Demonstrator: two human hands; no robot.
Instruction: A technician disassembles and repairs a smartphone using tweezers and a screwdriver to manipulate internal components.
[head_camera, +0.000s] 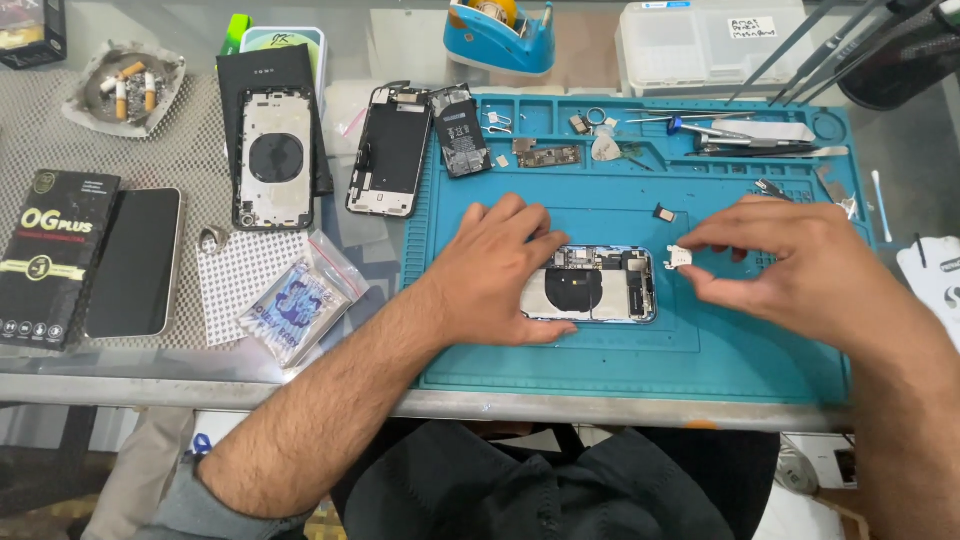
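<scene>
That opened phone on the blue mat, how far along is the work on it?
Done: the opened phone lies with its insides bare, and a battery and small board sit apart on the blue mat. In hand: the left hand steadies the phone while the right hand pinches a small pale part beside it. Left: the phone is not closed, and loose parts and tweezers lie out.

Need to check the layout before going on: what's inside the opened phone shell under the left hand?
Inside the opened phone shell, a dark round coil on a silver plate and small boards and brackets at its right end show. The left hand covers its left end. The right hand pinches a small white part beside it.
</scene>
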